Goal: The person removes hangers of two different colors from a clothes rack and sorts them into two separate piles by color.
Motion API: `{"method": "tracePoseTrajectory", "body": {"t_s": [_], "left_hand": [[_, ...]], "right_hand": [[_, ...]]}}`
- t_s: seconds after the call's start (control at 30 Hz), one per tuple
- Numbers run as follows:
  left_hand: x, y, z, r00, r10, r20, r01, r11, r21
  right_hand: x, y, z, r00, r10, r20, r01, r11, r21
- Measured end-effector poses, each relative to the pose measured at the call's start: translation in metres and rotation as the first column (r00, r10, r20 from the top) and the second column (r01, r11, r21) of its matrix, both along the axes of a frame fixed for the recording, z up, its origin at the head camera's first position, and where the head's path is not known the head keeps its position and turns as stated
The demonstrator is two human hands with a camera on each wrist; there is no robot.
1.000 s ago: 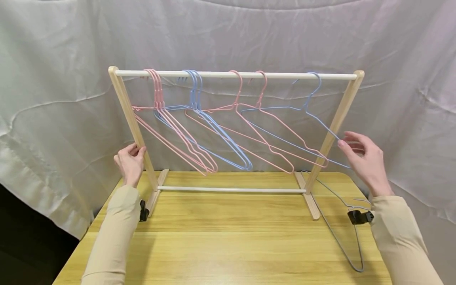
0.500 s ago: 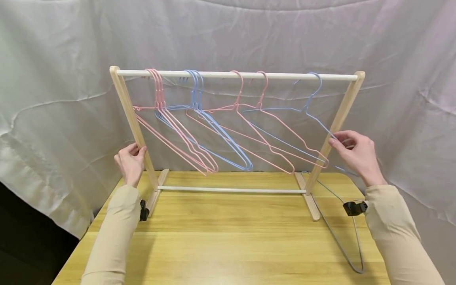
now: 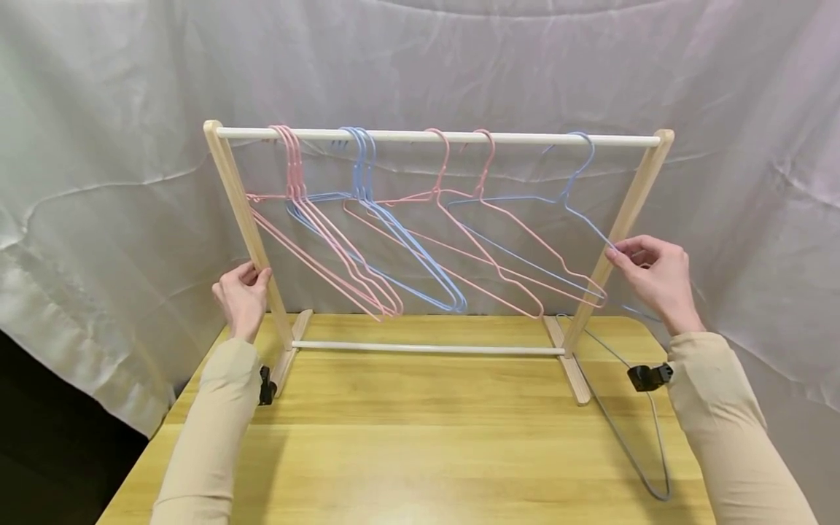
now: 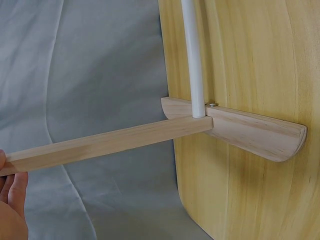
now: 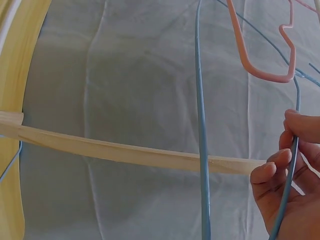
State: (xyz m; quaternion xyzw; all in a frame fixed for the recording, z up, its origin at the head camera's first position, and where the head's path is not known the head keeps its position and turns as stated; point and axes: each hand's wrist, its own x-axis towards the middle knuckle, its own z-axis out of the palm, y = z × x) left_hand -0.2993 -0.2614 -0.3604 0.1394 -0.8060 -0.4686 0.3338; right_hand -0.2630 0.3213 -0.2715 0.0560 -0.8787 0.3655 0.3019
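While I watch remotely, left hand (image 3: 241, 300) pinching the rack's (image 3: 426, 348) left post (image 3: 238, 198), right hand (image 3: 651, 281) moved in beside its right post (image 3: 640, 181), pinching the blue hanger (image 5: 202, 130) hung near it, bolt (image 4: 212, 105) only in left wrist view

I'm viewing the table (image 3: 420, 437) | rack (image 3: 426, 349) is standing on it | hanger (image 3: 615, 437) is lying towards its right side

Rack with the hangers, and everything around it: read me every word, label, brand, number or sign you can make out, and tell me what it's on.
None: no readable text shows on the rack, hangers, table or curtain.
Too small to tell: any marking on the black device at the right cuff or left cuff.
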Motion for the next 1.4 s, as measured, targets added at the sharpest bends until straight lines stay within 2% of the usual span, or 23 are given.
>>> {"method": "tracePoseTrajectory", "body": {"t_s": [0.27,0.73,1.0,1.4], "left_hand": [[0.001,0.002,-0.001,1.000,-0.007,-0.002,0.007,1.000,0.009],[0.000,0.000,-0.001,1.000,-0.003,-0.003,0.003,1.000,0.005],[0.000,0.000,-0.001,1.000,-0.006,0.004,0.006,1.000,0.004],[-0.001,0.000,-0.001,1.000,-0.005,-0.009,0.005,1.000,0.014]], "right_hand": [[0.000,-0.001,-0.002,0.999,0.014,-0.043,-0.018,0.996,-0.093],[0.002,-0.001,-0.007,0.998,0.057,-0.036,-0.063,0.977,-0.204],[0.002,0.001,-0.011,0.997,0.034,-0.075,-0.053,0.963,-0.263],[0.004,0.001,-0.014,0.995,-0.015,-0.098,-0.025,0.919,-0.393]]}}
